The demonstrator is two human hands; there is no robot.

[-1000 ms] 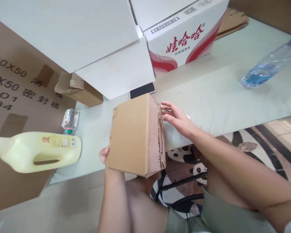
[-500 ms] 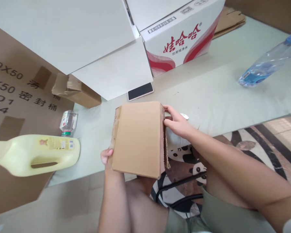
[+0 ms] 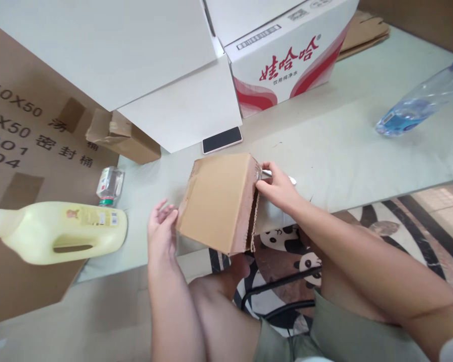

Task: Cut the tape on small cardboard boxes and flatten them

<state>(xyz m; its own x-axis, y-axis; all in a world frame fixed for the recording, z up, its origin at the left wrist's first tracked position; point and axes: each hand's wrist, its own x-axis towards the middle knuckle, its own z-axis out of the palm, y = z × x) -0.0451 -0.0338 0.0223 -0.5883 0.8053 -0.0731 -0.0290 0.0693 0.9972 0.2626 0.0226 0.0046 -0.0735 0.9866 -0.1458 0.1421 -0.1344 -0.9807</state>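
A small brown cardboard box [image 3: 219, 198] is tilted at the table's near edge, its loose, ragged flap showing on the right side. My right hand [image 3: 279, 186] pinches the far right edge of this box, thumb on the near side. At the box's left edge is my left hand [image 3: 162, 229], its fingers spread and curved, the thumb close to or touching the cardboard. A white object [image 3: 292, 180], partly hidden by my right hand, lies on the table behind it.
Past the box lies a phone [image 3: 222, 140] in front of large white cartons [image 3: 184, 108]. A yellow jug [image 3: 68, 234], a small clear bottle [image 3: 110, 186] and another brown box [image 3: 136, 143] are on the left. A water bottle [image 3: 411, 110] lies at right on the pale tablecloth [image 3: 347, 136].
The box has tilted and its near side has risen, exposing more of its right side. My left hand has loosened from the left edge, fingers spreading. My right hand keeps its hold.
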